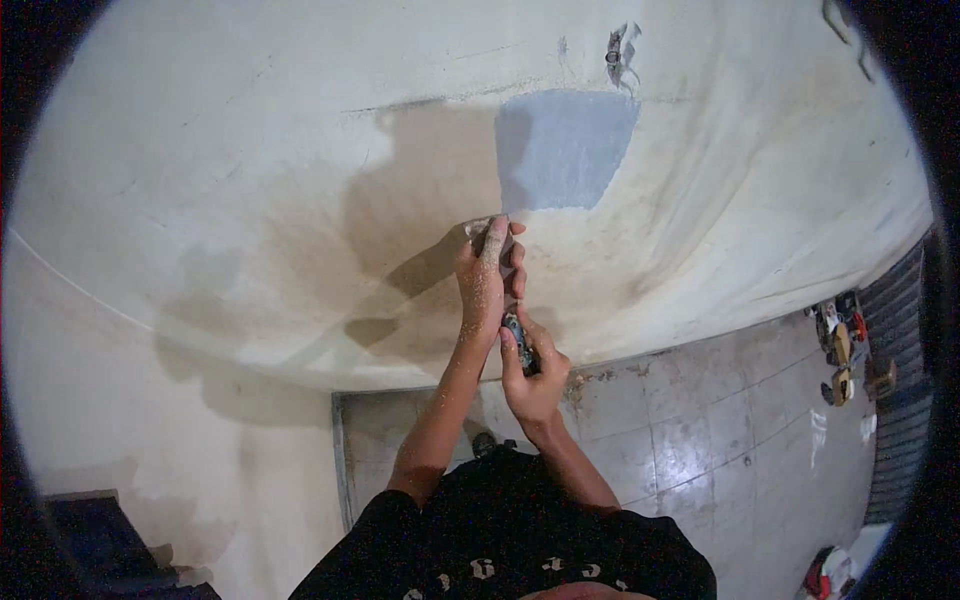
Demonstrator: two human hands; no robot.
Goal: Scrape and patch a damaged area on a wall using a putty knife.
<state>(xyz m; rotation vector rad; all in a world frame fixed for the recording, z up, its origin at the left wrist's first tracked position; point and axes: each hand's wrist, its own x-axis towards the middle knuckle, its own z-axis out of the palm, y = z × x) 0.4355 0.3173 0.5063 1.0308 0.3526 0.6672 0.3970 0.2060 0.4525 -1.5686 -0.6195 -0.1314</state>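
Observation:
My left hand (482,285) is closed around a brown, flat, block-like piece (507,268), thumb along its face and fingertips curled round its right edge. White dust speckles this hand and wrist. Just below and to the right, my right hand (540,375) pinches a narrow dark, multicoloured thing (519,345) that meets the lower end of the brown piece; whether the two are joined I cannot tell. Both hands are in front of the off-white wall (420,300), just under a grey painted patch (568,148). Contact between the brown piece and the wall is unclear.
A damaged spot with a small fitting (615,55) marks the wall above the patch. Grey tiled floor (700,430) spreads below right. Assorted items (840,350) lie by a ribbed shutter (900,350). A dark object (100,540) stands at the lower left.

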